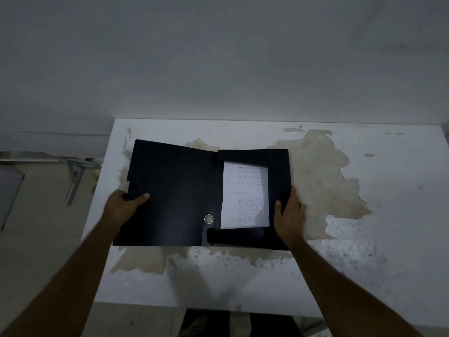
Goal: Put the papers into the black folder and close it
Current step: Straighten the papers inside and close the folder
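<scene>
Both hands' grips clamp the open black folder (170, 190); papers (245, 195) seemingly tucked inside.

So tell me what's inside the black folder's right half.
Printed papers lie inside the black folder, framed by its folded-in flaps. The flaps cover the sheets' edges, so how many there are cannot be seen.

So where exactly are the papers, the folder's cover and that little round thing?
papers (245, 195): head view, middle of the printed sheet.
folder's cover (175, 188): head view, middle of the open flap.
round fastener (208, 219): head view, its centre.
</scene>
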Demonstrator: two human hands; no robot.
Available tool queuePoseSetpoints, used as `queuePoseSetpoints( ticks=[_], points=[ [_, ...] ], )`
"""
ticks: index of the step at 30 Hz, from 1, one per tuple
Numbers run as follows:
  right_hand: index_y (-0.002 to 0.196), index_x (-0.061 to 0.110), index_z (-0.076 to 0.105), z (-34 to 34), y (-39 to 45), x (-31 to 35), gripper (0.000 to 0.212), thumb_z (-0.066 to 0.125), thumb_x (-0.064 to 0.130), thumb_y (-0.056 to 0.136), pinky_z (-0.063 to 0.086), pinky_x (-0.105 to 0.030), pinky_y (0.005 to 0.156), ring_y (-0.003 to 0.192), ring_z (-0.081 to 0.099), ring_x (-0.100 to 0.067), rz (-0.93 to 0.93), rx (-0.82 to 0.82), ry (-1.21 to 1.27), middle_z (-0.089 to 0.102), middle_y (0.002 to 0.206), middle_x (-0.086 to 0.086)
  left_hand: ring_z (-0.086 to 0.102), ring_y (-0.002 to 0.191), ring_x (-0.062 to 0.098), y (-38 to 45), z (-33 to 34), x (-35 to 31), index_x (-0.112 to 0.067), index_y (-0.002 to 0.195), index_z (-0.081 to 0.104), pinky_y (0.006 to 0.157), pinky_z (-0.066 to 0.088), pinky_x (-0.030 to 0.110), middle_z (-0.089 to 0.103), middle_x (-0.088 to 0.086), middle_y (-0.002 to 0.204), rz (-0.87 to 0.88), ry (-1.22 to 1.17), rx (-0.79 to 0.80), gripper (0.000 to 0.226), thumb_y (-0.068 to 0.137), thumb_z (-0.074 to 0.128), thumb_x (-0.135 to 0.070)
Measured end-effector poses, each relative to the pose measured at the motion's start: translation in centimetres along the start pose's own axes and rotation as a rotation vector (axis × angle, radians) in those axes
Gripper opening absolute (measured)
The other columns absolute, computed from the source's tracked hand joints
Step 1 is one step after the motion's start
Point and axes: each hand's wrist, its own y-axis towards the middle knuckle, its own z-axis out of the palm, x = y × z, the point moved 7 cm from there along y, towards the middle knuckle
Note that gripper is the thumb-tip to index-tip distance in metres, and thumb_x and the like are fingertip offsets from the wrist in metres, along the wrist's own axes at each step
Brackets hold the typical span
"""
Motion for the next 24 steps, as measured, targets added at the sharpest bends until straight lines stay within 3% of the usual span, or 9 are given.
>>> queuePoseSetpoints(
  ticks=[3, 6, 10, 13, 16, 18, 21, 24],
  points=[
    [0.156, 0.016, 0.016, -0.4, 0.0, 0.3, 0.066, 0.05, 0.028, 0.1, 0.026, -0.059, 0.114, 0.14, 0.031, -0.039, 0.013, 0.054, 0.037, 0.037, 0.156, -0.014, 0.063, 0.111, 0.04, -2.6, -0.6, -3.2, -0.004, 0.128, 0.056, 0.096, 0.052, 0.054, 0.065, 0.019, 0.124, 0.129, 0.049, -0.004, 0.051, 0.089, 0.074, -0.032],
    [0.157, 0.017, 0.016, -0.9, -0.1, 0.7, 0.066, 0.05, 0.024, 0.101, 0.027, -0.06, 0.114, 0.139, 0.033, -0.04, 0.022, 0.111, 0.069, 0.038, 0.155, -0.014, 0.061, 0.11, 0.03, -6.4, 0.8, -6.7, -0.012, 0.132, 0.051, 0.093, 0.051, 0.043, 0.062, 0.007, 0.124, 0.227, 0.009, 0.06, 0.044, 0.096, 0.063, -0.034],
    [0.156, 0.022, 0.018, -1.9, 0.1, 0.7, 0.065, 0.051, 0.016, 0.099, 0.036, -0.061, 0.11, 0.132, 0.042, -0.04, 0.017, 0.227, 0.161, 0.045, 0.149, -0.016, 0.068, 0.094, 0.02, -11.7, 4.9, -11.5, -0.028, 0.109, 0.057, 0.07, 0.053, 0.032, 0.068, -0.004, 0.107, 0.305, -0.109, 0.221, 0.019, 0.091, 0.061, -0.032],
    [0.153, 0.02, 0.026, -3.1, 0.5, 0.8, 0.06, 0.049, 0.008, 0.099, 0.044, -0.056, 0.107, 0.129, 0.051, -0.037, -0.014, 0.325, 0.264, 0.051, 0.144, -0.015, 0.074, 0.074, 0.017, -14.1, 10.0, -14.6, -0.027, 0.098, 0.057, 0.056, 0.057, 0.031, 0.068, 0.006, 0.101, 0.32, -0.177, 0.356, 0.033, 0.071, 0.072, -0.038],
    [0.148, 0.015, 0.039, -4.4, 0.8, 0.8, 0.05, 0.048, 0.004, 0.1, 0.046, -0.05, 0.108, 0.128, 0.055, -0.03, -0.079, 0.377, 0.353, 0.055, 0.143, -0.01, 0.075, 0.074, 0.013, -15.8, 16.2, -16.7, -0.026, 0.099, 0.054, 0.057, 0.061, 0.033, 0.068, 0.004, 0.099, 0.351, -0.195, 0.46, 0.043, 0.069, 0.081, -0.04],
    [0.144, 0.014, 0.046, -4.8, 0.9, 0.5, 0.045, 0.05, 0.007, 0.1, 0.045, -0.049, 0.109, 0.127, 0.057, -0.026, -0.089, 0.413, 0.413, 0.057, 0.141, -0.009, 0.074, 0.078, 0.018, -16.3, 20.4, -17.6, -0.027, 0.1, 0.052, 0.064, 0.064, 0.04, 0.069, 0.003, 0.096, 0.387, -0.124, 0.46, 0.048, 0.067, 0.082, -0.046],
    [0.136, 0.024, 0.054, -5.2, 1.4, -0.3, 0.041, 0.054, 0.01, 0.098, 0.046, -0.041, 0.109, 0.12, 0.06, -0.015, -0.029, 0.449, 0.471, 0.063, 0.131, 0.003, 0.069, 0.078, 0.014, -16.6, 26.5, -18.2, -0.028, 0.104, 0.05, 0.066, 0.062, 0.035, 0.066, -0.003, 0.092, 0.453, 0.078, 0.382, 0.052, 0.066, 0.079, -0.049],
    [0.139, 0.017, 0.053, -5.4, 1.9, -1.4, 0.049, 0.05, -0.004, 0.094, 0.046, -0.031, 0.106, 0.119, 0.059, -0.015, 0.019, 0.465, 0.483, 0.062, 0.129, 0.002, 0.065, 0.085, 0.021, -16.6, 31.4, -17.8, -0.023, 0.104, 0.047, 0.067, 0.054, 0.033, 0.064, 0.003, 0.101, 0.505, 0.233, 0.311, 0.048, 0.071, 0.077, -0.041]
  ],
)
